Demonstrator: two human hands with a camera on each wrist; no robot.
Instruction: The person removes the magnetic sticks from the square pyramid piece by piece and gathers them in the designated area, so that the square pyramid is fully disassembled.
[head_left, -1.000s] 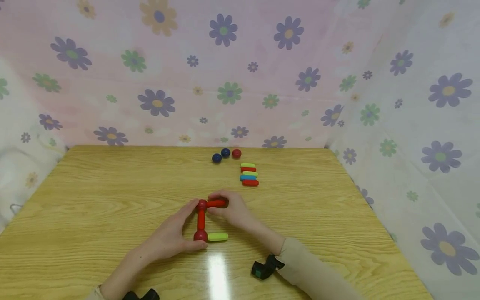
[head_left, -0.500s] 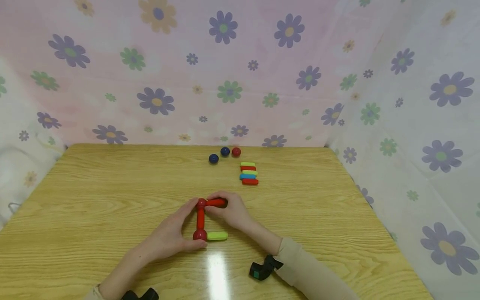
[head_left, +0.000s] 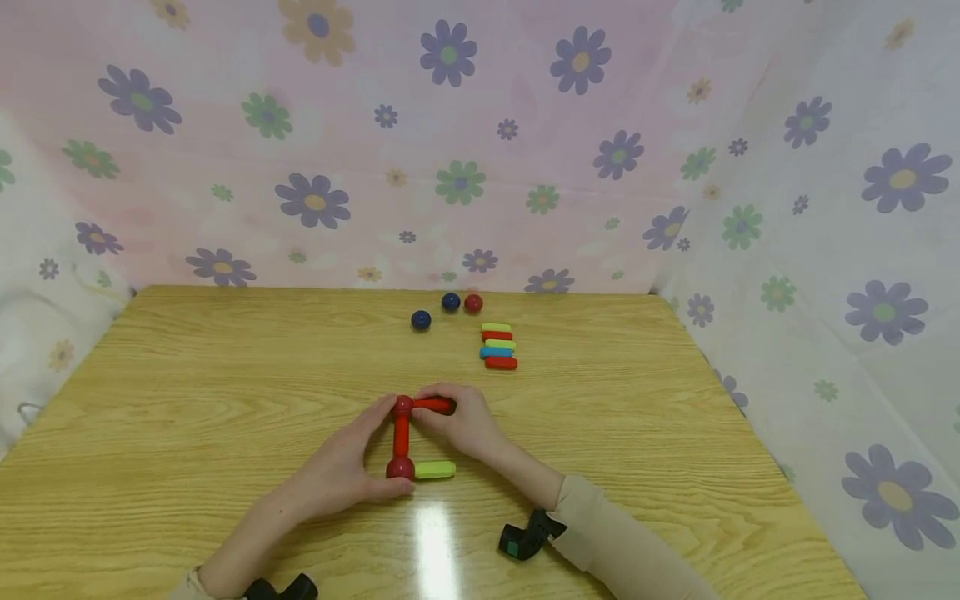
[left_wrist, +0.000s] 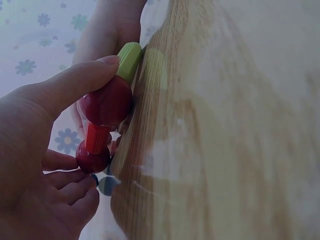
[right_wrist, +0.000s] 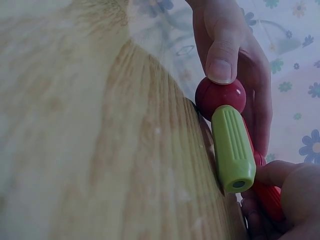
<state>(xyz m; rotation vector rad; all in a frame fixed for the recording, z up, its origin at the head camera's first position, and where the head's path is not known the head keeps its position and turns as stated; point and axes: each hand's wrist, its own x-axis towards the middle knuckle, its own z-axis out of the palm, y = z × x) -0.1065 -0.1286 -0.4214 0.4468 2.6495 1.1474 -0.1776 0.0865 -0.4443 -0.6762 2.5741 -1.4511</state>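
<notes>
Middle: We see a straight red plastic-looking rod (head_left: 401,437) on the table (head_left: 225,400) between the hands, its long axis running away from the person.
Ends: A glossy dark-red near ball (head_left: 401,468) and a matching far ball (head_left: 403,406) cap it.
Lime arm: A ridged lime-yellow rod (head_left: 435,470) points right from the near ball, a small grey disc in its tip.
Left hand: The left hand (head_left: 337,462) spans this piece from the left, thumb pressing the near ball, fingers at the far ball.
Right hand: The right hand (head_left: 468,421) pinches a second red rod (head_left: 432,405), crosswise to the first, its end at the far ball's right side, where this hand is nearer; we cannot tell whether they join.
Beyond: We see five short loose rods (head_left: 499,344) side by side, then two shiny dark-blue balls (head_left: 421,320) and a smooth loose red ball (head_left: 473,303).
Backdrop: Flower-printed cloth (head_left: 525,167) hangs behind the wood-grained table.
</notes>
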